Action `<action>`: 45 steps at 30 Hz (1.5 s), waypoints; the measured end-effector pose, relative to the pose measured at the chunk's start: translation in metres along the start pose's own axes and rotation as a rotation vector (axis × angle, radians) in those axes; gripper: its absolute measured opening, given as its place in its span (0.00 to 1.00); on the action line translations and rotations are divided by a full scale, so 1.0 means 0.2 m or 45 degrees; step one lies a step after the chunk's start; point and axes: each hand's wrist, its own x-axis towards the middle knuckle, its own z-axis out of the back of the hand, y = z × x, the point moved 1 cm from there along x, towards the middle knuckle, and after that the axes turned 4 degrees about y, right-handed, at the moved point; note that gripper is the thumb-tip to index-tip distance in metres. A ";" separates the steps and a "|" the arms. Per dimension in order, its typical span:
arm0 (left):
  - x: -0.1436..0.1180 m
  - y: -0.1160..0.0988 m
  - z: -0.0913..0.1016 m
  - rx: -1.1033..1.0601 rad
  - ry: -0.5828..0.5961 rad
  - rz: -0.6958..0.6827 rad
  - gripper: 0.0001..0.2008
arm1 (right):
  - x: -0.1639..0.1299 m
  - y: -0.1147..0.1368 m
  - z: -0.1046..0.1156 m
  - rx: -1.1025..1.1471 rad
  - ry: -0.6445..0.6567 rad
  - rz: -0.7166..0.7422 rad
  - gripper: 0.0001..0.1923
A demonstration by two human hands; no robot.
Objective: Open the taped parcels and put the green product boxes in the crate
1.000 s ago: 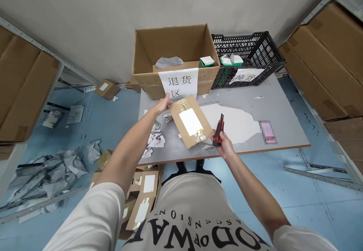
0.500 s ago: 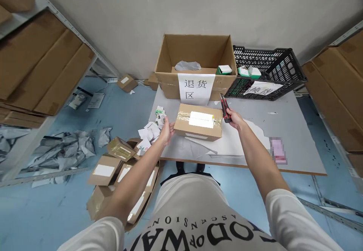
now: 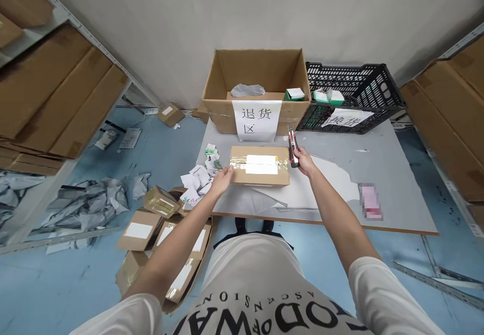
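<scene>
A taped cardboard box (image 3: 260, 177) with a white label on top lies lengthwise on the table before me. My left hand (image 3: 222, 179) grips its left end, the thumb near the top edge. In my right hand (image 3: 304, 161) is a red and black utility knife (image 3: 292, 146), pointing away from me just beyond the box's right end. Whether its blade is out is too small to tell. White paper and torn printed scraps (image 3: 200, 177) lie beside my left hand. Under and right of the box spreads a white sheet (image 3: 333, 178).
Behind stand a large open carton (image 3: 223, 115) with a paper sign and a black plastic crate (image 3: 355, 110) holding small green-white boxes. A pink blurred item (image 3: 370, 201) lies on the table's right. Several small cartons (image 3: 139, 229) are piled at the left; shelves flank both sides.
The box has turned from a slant to lie straighter and shifted slightly left and toward me. Both hands have moved with it, the left closing from spread fingers onto its end.
</scene>
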 end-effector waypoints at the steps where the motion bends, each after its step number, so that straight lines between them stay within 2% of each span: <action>1: 0.00 -0.03 -0.01 0.093 -0.027 -0.032 0.38 | -0.02 0.00 0.01 0.031 0.010 0.009 0.14; 4: 0.02 -0.13 -0.05 0.403 -0.102 -0.163 0.43 | -0.11 -0.01 0.05 0.045 0.035 0.031 0.17; 6: 0.05 -0.21 -0.09 0.612 -0.087 -0.316 0.48 | -0.19 -0.02 0.09 -0.027 0.048 0.029 0.19; 9: 0.11 -0.32 -0.15 0.868 0.037 -0.580 0.54 | -0.31 -0.05 0.15 -0.163 0.063 -0.002 0.21; 12: 0.18 -0.37 -0.20 1.040 0.148 -0.719 0.57 | -0.41 -0.08 0.20 -0.287 0.060 -0.043 0.21; 16: 0.23 -0.37 -0.24 1.164 0.234 -0.733 0.58 | -0.50 -0.12 0.26 -0.348 0.057 -0.069 0.23; 23: 0.25 -0.35 -0.24 1.189 0.261 -0.723 0.60 | -0.53 -0.17 0.30 -0.288 0.168 -0.109 0.25; 39: 0.25 -0.36 -0.24 1.166 0.259 -0.722 0.59 | -0.56 -0.13 0.33 -0.241 0.239 -0.151 0.26; 45: 0.27 -0.35 -0.24 1.175 0.276 -0.716 0.60 | -0.53 -0.12 0.32 -0.314 0.252 -0.165 0.26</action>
